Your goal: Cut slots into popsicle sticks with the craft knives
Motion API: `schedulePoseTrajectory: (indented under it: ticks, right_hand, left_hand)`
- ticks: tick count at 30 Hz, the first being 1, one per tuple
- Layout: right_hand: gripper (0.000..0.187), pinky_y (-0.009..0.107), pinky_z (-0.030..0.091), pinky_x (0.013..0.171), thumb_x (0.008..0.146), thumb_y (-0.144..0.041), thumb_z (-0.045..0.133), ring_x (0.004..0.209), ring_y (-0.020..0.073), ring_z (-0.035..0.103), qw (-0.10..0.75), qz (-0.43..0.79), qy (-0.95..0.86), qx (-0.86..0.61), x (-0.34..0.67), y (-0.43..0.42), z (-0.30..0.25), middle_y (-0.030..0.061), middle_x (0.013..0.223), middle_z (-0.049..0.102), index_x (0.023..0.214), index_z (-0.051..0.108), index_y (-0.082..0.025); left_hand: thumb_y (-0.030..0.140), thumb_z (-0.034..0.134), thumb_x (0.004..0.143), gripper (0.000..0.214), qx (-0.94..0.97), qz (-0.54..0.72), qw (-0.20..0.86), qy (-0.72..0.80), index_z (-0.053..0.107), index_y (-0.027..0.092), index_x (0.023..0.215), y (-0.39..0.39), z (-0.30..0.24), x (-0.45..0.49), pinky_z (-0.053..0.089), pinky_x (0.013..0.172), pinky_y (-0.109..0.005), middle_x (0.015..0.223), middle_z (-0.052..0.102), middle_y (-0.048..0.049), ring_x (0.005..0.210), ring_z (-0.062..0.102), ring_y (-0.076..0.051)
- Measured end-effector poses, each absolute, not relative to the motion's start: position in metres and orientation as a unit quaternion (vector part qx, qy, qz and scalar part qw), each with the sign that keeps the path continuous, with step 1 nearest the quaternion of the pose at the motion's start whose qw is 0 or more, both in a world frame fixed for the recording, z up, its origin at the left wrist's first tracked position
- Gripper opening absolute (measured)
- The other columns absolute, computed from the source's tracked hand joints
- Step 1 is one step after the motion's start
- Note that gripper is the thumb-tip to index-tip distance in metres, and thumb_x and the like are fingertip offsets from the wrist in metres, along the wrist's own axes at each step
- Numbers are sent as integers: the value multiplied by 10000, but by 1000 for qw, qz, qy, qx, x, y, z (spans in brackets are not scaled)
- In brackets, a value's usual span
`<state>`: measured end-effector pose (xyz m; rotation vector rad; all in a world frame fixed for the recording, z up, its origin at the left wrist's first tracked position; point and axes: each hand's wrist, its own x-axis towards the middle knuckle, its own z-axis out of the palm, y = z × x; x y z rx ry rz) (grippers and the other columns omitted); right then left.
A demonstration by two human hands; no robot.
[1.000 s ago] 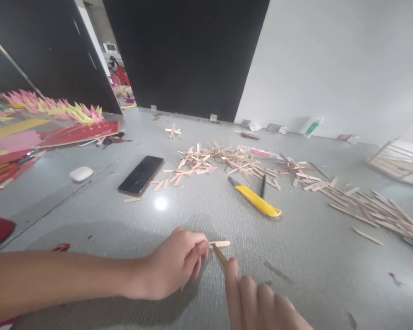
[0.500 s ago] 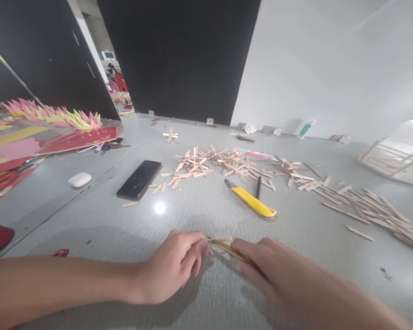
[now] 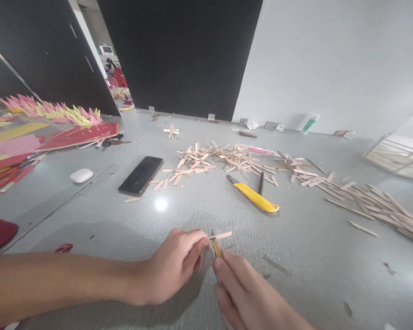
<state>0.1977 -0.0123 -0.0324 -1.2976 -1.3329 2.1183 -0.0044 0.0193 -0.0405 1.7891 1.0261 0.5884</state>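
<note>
My left hand (image 3: 175, 266) rests on the grey floor at the bottom centre, its fingers pinched on one end of a small wooden stick (image 3: 222, 236) that points to the right. My right hand (image 3: 242, 291) comes up from the bottom edge with fingers closed round a thin yellowish tool (image 3: 216, 247). The tool's dark tip touches the stick just right of my left fingertips.
A yellow utility knife (image 3: 256, 199) and a black pen (image 3: 260, 182) lie beyond my hands. Heaps of wooden sticks (image 3: 227, 160) (image 3: 371, 201) spread across the floor. A black phone (image 3: 141, 175) and a white case (image 3: 81, 175) lie to the left, near coloured paper crafts (image 3: 51, 123).
My right hand drew back toward me and turned the tool more upright against the stick. The left hand stayed put, still pinching the stick.
</note>
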Motion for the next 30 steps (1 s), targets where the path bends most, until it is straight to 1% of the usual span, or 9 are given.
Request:
schedulePoseTrajectory:
  ticks: [3,6,11,14,22,24,26,28,30]
  right_hand:
    - [315,161,215,310,1057,-547,411,342,59,195,102,774,-477,-404,219,10,-22,-134,511,310,955,440,-250]
    - [288,175,279,261,1066,-510,386,290,73,229,34,818,-453,-352,229,27,-14,-138,505,337,919,414,-264]
    - [368,218,433,504,1100,-494,271,490,91,450,148,693,-573,-411,193,1,-28,-70,575,465,868,404,-241]
    - [297,249,489,605,1098,-453,323,553,110,478,143,680,-587,-415,186,-10,-29,-59,600,487,970,467,-226]
    - [205,150,287,313,1106,-423,314,300,66,325,31,797,-519,-309,219,29,-2,-144,535,362,994,375,-263]
    - [226,166,374,391,1117,-396,277,350,66,384,52,760,-567,-312,215,24,-4,-132,542,399,973,371,-250]
    - [207,239,527,642,1107,-370,305,539,100,563,87,685,-640,-339,208,13,-10,-82,609,508,1018,422,-223]
    - [192,348,502,957,1068,-322,396,788,153,655,105,636,-677,-356,201,2,-18,-29,712,599,1167,459,-170]
    - [330,371,488,976,1044,-274,400,812,169,655,109,633,-675,-362,193,-6,-27,-19,719,603,1325,385,-100]
  left_hand:
    - [361,327,1102,413,727,243,489,417,475,204,749,21,-43,-5,363,474,-187,527,502,47,415,477,-81]
    - [360,311,1109,430,720,251,487,427,482,200,749,22,-47,-4,366,469,-187,525,515,45,392,483,-77]
    - [410,321,1113,445,715,268,474,438,450,210,737,20,-43,-3,355,480,-189,515,497,47,433,487,-88]
    - [418,327,1111,462,721,271,471,430,419,213,708,18,-40,-2,355,493,-193,507,484,46,445,472,-88]
    - [380,303,1114,421,725,276,469,423,479,205,775,20,-44,-3,359,481,-193,517,483,52,418,481,-84]
    - [378,310,1113,424,727,280,462,425,467,207,759,20,-43,-2,358,488,-197,508,476,53,428,473,-86]
    - [379,324,1111,432,729,282,457,426,447,209,734,19,-41,-2,358,500,-202,513,481,48,448,472,-88]
    - [378,325,1111,436,733,281,454,422,434,211,724,17,-39,-3,353,503,-206,522,477,48,460,460,-89]
    - [371,315,1111,424,738,280,452,417,431,214,734,16,-38,-4,343,499,-209,533,457,55,466,436,-90]
